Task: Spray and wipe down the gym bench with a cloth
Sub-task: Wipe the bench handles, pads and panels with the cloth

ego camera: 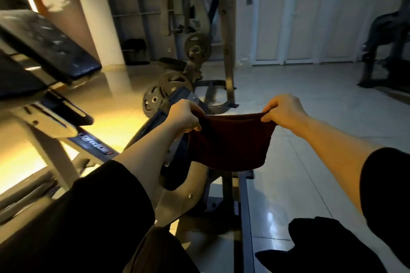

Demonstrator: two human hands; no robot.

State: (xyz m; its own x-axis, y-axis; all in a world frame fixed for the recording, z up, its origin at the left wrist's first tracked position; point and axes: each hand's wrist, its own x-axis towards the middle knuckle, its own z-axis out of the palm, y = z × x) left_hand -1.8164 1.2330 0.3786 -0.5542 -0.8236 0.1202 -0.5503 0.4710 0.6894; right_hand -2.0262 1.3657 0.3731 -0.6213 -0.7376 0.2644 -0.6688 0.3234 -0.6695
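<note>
Both hands pinching cloth (230, 142) top edge, left (184, 115), right (282, 109), bench pad (47, 45) far left

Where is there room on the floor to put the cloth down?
Bare tile floor lies right of the cloth, between the white doors and the right hand. Left is crowded with the bench and weight plates.

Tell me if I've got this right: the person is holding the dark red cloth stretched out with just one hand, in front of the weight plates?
Not quite. The head view shows both hands gripping the dark red cloth: left hand and right hand each pinch a top corner. The weight plates are indeed behind it.
</note>
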